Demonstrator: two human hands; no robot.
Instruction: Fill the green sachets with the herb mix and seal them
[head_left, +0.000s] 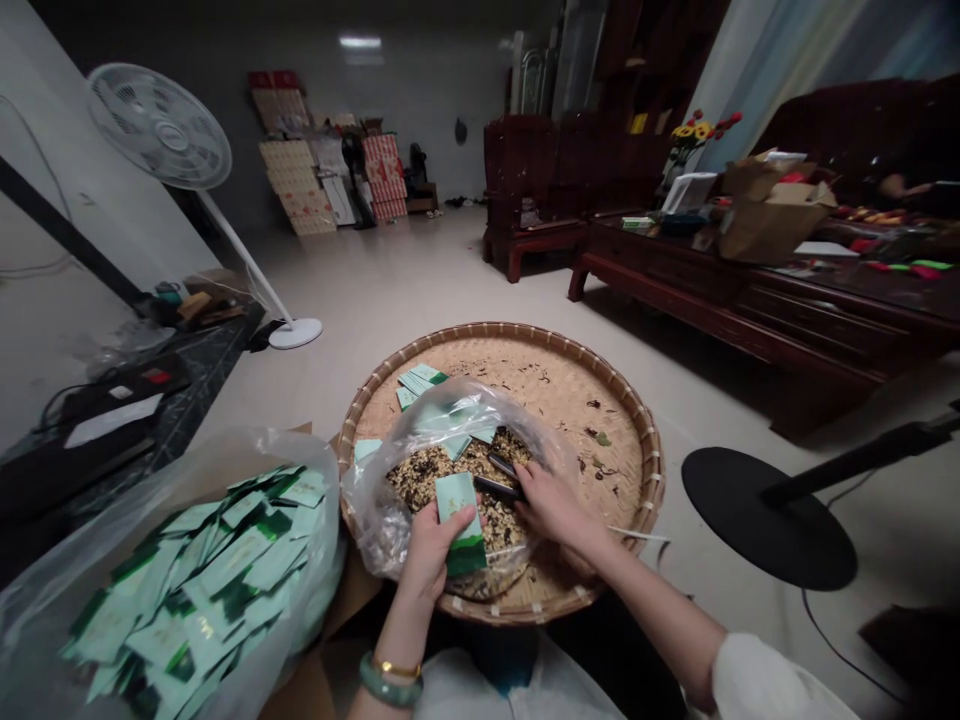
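Bamboo tray (604, 425) under a plastic bag (375, 510) of dried leaves (442, 480); left-hand fingers (461, 515) pinching a green sachet (454, 497), right-hand fingers (526, 478) closed on a slim black object (495, 486), both low over the bag.

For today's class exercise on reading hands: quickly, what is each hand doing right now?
Left hand: closed, holding a green-and-white packet.
Right hand: fingers closed, apparently holding a slim black object.
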